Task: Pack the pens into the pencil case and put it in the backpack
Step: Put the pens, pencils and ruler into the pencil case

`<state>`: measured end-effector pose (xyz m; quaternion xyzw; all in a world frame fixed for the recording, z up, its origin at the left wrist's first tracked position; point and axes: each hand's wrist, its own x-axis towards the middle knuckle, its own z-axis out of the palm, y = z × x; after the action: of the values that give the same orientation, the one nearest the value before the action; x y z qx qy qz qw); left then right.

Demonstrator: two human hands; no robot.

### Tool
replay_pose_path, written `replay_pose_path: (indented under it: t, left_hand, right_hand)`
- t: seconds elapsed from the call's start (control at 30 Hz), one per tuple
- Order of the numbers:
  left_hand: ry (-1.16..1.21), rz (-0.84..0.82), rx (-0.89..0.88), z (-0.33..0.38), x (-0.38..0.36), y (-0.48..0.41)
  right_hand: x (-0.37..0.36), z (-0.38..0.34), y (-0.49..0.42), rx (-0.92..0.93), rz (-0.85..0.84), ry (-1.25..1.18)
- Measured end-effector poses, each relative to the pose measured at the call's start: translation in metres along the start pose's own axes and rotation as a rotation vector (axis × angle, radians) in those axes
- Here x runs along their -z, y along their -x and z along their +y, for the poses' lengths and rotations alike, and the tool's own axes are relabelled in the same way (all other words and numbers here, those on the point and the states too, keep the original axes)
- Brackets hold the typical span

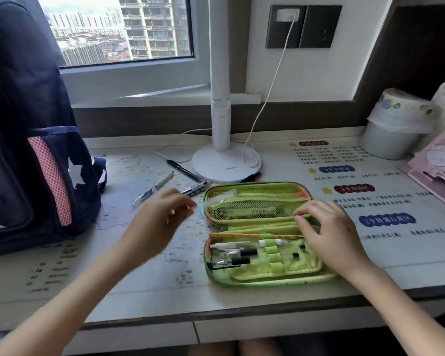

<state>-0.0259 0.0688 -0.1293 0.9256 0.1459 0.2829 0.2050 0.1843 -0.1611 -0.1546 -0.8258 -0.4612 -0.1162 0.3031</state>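
Across the middle of the bench (139, 281) a green pencil case (262, 274) lies unzipped and spread flat, its mesh-pocket half farther from the person and its elastic-loop half nearer. Several pens (233, 253) already sit in the nearer half, tucked under the loops.

Over the case's right end the right hand (329, 237) rests with bent fingers, the fingertips (299, 219) touching the inner flap between the two halves. Whether they pinch the flap or only press on it cannot be told.

Just left of the case the left hand (162, 214) hovers above the bench, blurred, its fingers loosely curled with nothing seen in them.

Beyond the case's far left corner three loose pens lie on the bench: a blue-and-white pen (196, 188) nearly touching the case, a black pen (184, 171) farther back, and a clear pen with a beige grip (153, 189) to the left. A fourth, a black pen with a red tip (251, 177), lies just behind the case against the lamp base (226, 163).

Well to the left of the case stands a dark blue backpack (31, 150), upright, with a pink mesh side pocket and a white star. To the far right of the case sit a small lined bin (393, 134) and a pink holder (437, 170).
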Motion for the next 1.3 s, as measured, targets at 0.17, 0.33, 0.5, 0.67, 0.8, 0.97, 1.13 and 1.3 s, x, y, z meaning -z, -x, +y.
replay_pose_path:
  t: [0.17,0.33,0.5,0.67,0.8,0.97,1.13,1.3]
  left_hand:
    - [-0.179,-0.188,-0.218,0.028,-0.007,0.057]
    - [-0.292,-0.160,-0.319,0.038,-0.019,0.057]
    - [-0.316,-0.233,-0.348,0.057,-0.037,0.042]
    - [-0.213,-0.290,-0.332,0.076,-0.062,0.025]
    - [-0.166,-0.244,-0.096,0.078,-0.064,0.023]
    - [-0.318,-0.399,0.037,0.071,-0.078,0.032]
    - [-0.283,-0.202,0.247,0.078,-0.079,0.030]
    - [-0.250,-0.248,0.145,0.078,-0.078,0.035]
  right_hand:
    - [0.000,0.005,0.016,-0.019,0.007,-0.004]
    - [-0.007,0.004,0.020,-0.013,0.012,-0.003]
    - [-0.009,0.005,0.020,-0.003,0.016,0.032]
    - [-0.006,0.002,0.021,-0.001,-0.003,0.040]
    - [0.005,-0.012,0.029,-0.107,-0.031,-0.152]
    - [0.006,-0.036,0.054,-0.290,-0.116,-0.183]
    - [-0.003,-0.044,0.055,-0.349,-0.129,-0.194]
    - [-0.010,-0.045,0.048,-0.345,-0.196,-0.220]
